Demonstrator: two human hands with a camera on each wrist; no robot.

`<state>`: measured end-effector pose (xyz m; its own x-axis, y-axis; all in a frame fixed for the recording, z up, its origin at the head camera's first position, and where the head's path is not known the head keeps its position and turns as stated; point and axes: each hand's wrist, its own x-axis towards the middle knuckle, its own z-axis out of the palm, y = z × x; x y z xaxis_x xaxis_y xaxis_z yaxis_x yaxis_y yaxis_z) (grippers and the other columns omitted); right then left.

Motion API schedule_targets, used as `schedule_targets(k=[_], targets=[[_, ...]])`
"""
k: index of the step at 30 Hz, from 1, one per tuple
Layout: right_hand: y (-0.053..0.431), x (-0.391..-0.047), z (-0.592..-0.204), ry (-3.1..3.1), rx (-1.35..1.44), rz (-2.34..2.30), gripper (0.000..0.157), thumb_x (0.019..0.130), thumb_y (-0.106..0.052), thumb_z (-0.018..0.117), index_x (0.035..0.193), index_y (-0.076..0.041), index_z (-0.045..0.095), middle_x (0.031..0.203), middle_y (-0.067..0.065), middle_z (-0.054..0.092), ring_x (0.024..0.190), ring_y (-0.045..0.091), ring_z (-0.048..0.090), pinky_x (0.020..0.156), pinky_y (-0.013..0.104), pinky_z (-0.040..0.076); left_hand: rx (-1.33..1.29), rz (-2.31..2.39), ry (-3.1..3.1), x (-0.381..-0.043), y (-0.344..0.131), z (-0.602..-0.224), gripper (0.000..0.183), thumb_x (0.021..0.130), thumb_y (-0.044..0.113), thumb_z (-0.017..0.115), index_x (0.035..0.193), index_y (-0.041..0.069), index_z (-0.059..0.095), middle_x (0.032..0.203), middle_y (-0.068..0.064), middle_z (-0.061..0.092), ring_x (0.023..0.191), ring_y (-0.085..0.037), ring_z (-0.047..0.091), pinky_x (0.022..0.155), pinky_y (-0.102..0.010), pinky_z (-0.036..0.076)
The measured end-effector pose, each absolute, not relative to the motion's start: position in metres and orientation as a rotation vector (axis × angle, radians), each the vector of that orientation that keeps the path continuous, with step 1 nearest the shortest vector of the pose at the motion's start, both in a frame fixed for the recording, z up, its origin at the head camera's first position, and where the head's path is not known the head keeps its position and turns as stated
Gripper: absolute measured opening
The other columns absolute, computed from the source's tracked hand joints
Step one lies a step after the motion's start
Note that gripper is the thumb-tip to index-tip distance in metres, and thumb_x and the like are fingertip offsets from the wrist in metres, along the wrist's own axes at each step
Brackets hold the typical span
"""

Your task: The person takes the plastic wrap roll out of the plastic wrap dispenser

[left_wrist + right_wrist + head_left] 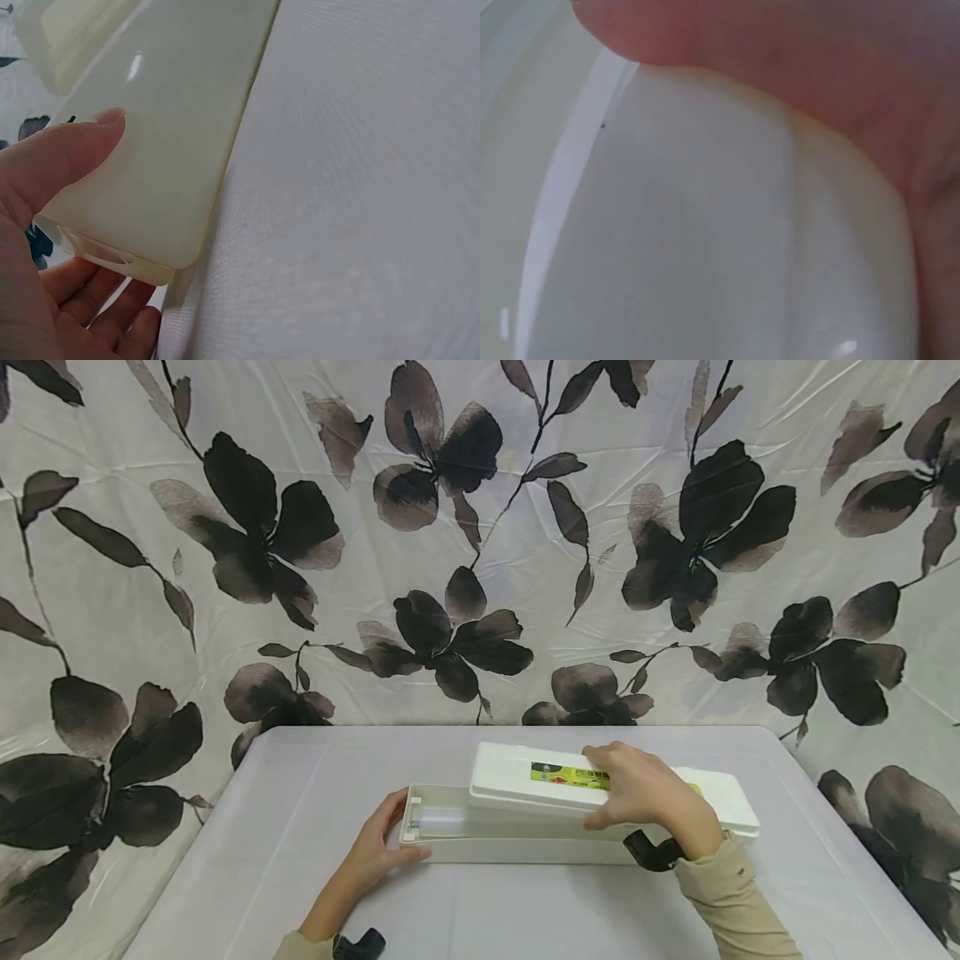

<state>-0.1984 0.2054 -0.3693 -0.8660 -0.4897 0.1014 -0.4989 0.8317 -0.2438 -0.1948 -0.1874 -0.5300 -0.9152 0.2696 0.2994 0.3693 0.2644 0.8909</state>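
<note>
Sleeve [738, 897], lid [517, 777] over box [525, 851], floral curtain [480, 543]

Box [517, 852]: smooth, glossy plastic; lid [517, 787]: smooth plastic; tablecloth [510, 914]: matt, textured cloth.

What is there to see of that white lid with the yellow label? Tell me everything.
The lid is long, narrow and white, with rounded corners, and looks like smooth plastic. A yellow label with dark print sits on top, partly hidden by the right hand, which grips the lid across its width. It lies askew over the box, leaving the box's left end uncovered. Whether they touch is unclear.
</note>
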Motion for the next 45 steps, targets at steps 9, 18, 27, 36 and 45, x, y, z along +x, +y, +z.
schedule_targets(k=[9,18,27,36,45], targets=[[0.224,-0.203,-0.379,-3.011,0.728,0.460,0.067,0.054,-0.037,0.087,0.110,-0.010,0.063,0.084,-0.006,0.057,0.074,0.014,0.050,0.059,0.031,0.043,-0.611,-1.764,-2.421,-0.194,-0.187,-0.530,0.086,0.070,0.013,0.088,0.144,0.007,0.045,0.143,-0.013,0.052,0.134,-0.034,0.045,0.108,-0.013,0.028],[0.240,-0.205,-0.385,-3.009,0.677,0.494,0.068,0.054,-0.035,0.087,0.112,-0.008,0.064,0.084,-0.005,0.059,0.074,0.014,0.050,0.060,0.031,0.044,-0.617,-1.773,-2.414,-0.194,-0.188,-0.529,0.086,0.070,0.012,0.088,0.144,0.006,0.045,0.143,-0.014,0.052,0.135,-0.034,0.045,0.108,-0.013,0.028],[0.253,-0.204,-0.384,-2.998,0.648,0.525,0.068,0.053,-0.035,0.087,0.109,-0.006,0.063,0.082,-0.004,0.058,0.073,0.015,0.050,0.061,0.031,0.043,-0.619,-1.776,-2.416,-0.193,-0.187,-0.528,0.085,0.070,0.012,0.088,0.144,0.006,0.045,0.142,-0.013,0.053,0.134,-0.034,0.046,0.108,-0.013,0.028],[0.268,-0.205,-0.385,-3.019,0.589,0.513,0.067,0.054,-0.036,0.087,0.108,-0.005,0.063,0.079,-0.003,0.057,0.072,0.015,0.050,0.060,0.031,0.042,-0.605,-1.779,-2.430,-0.194,-0.188,-0.528,0.085,0.071,0.014,0.087,0.145,0.008,0.044,0.142,-0.012,0.053,0.133,-0.032,0.047,0.108,-0.013,0.028],[0.281,-0.204,-0.390,-3.032,0.551,0.512,0.081,0.054,-0.035,0.088,0.119,0.005,0.062,0.087,0.003,0.063,0.074,0.017,0.052,0.063,0.034,0.044,-0.630,-1.759,-2.422,-0.195,-0.188,-0.529,0.085,0.071,0.013,0.087,0.145,0.006,0.044,0.141,-0.014,0.053,0.132,-0.034,0.048,0.107,-0.013,0.029]])
